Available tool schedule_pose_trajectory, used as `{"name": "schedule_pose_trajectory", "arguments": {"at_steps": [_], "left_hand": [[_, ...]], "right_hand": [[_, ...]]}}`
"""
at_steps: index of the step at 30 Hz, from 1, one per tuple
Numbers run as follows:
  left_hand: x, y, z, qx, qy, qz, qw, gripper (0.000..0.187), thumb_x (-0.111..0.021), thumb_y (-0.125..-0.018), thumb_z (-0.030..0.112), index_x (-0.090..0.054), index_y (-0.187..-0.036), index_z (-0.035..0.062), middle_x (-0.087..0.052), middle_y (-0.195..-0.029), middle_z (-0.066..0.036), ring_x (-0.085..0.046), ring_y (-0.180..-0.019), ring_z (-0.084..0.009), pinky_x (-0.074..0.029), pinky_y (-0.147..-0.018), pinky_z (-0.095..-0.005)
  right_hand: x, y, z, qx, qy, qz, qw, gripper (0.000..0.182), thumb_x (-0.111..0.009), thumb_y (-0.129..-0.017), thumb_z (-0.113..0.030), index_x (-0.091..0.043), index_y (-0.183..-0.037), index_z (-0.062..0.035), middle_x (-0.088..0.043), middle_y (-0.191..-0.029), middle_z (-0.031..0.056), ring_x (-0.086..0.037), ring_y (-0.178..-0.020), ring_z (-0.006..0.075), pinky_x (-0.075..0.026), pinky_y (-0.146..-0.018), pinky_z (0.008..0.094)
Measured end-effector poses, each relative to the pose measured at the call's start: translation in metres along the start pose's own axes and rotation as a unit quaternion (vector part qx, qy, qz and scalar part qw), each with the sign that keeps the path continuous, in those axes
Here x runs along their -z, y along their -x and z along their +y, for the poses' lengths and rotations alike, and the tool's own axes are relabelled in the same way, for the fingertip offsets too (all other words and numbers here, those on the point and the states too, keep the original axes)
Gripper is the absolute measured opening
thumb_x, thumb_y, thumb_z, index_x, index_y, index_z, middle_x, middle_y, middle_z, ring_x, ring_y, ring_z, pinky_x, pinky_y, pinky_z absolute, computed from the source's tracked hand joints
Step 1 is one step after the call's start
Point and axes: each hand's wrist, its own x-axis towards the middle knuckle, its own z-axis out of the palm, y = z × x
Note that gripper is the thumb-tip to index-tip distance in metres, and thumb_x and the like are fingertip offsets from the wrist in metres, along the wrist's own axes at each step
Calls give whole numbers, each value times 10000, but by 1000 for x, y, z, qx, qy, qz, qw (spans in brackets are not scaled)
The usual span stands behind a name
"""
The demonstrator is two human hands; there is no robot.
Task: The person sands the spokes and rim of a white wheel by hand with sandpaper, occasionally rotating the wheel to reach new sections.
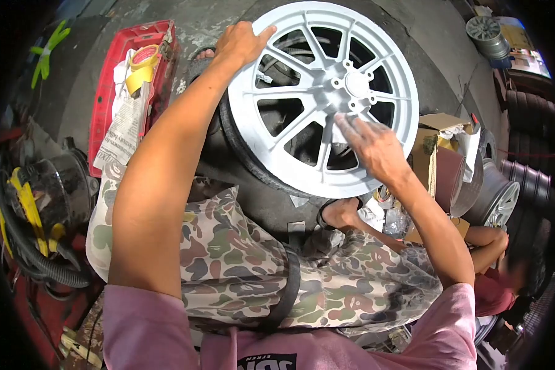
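Note:
A silver-grey multi-spoke wheel rim lies face up in front of me, its spokes meeting at a hub with bolt holes. Beneath it shows the edge of a black tire. At the upper left, my left hand is closed round the rim's outer edge, thumb over the lip. My right hand presses a small white piece of sheet against a lower spoke near the hub. Its fingers are dusted with pale powder and cover part of the sheet.
To the left, a red tray holds yellow tape rolls and newspaper. A cardboard box and brown sheets stand right, near another rim. A person sits at the lower right. A metal drum stands left.

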Motion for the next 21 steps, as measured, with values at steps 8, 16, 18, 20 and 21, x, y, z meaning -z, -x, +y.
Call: {"name": "schedule_pose_trajectory", "arguments": {"at_steps": [8,16,18,20,21], "left_hand": [[6,1,5,10,-8,-22,1000,725,-558,-901,639,-706,-1105,-41,-688,-1122,-268,-650,-1099,-422,-502,-958,-507],[-2,-4,-3,-7,3,-5,1000,708,-569,-903,621,-712,-1086,-48,-688,-1097,-284,-651,-1082,-440,-506,-946,-513],[-2,-3,0,-10,6,-1,1000,709,-566,-904,623,-715,-1076,-49,-689,-1089,-285,-652,-1079,-441,-507,-943,-511],[-5,-2,-3,-8,2,25,1000,710,-565,-901,629,-719,-1068,-44,-692,-1085,-281,-657,-1075,-428,-511,-936,-503],[-2,-2,-2,-12,-11,9,1000,714,-566,-897,632,-717,-1075,-43,-696,-1089,-270,-656,-1082,-423,-509,-941,-502]], "right_hand": [[-3,-3,-2,7,3,-11,1000,645,-581,-866,-87,-410,-1488,-47,-601,-1109,126,-649,-831,239,-547,-767,353],[-2,-3,-4,-7,-29,32,999,658,-595,-845,-52,-424,-1481,-54,-599,-1028,120,-652,-806,241,-554,-730,356],[-4,-1,-11,21,36,-62,997,654,-592,-836,-88,-432,-1467,-26,-603,-1082,114,-670,-869,227,-550,-734,328],[-7,0,-7,30,2,-43,999,645,-594,-845,-101,-437,-1469,-46,-607,-1086,115,-672,-846,231,-548,-723,330],[-5,-3,-3,21,1,-28,999,634,-597,-851,-111,-447,-1464,-54,-610,-1096,120,-671,-836,233,-547,-714,331]]}}
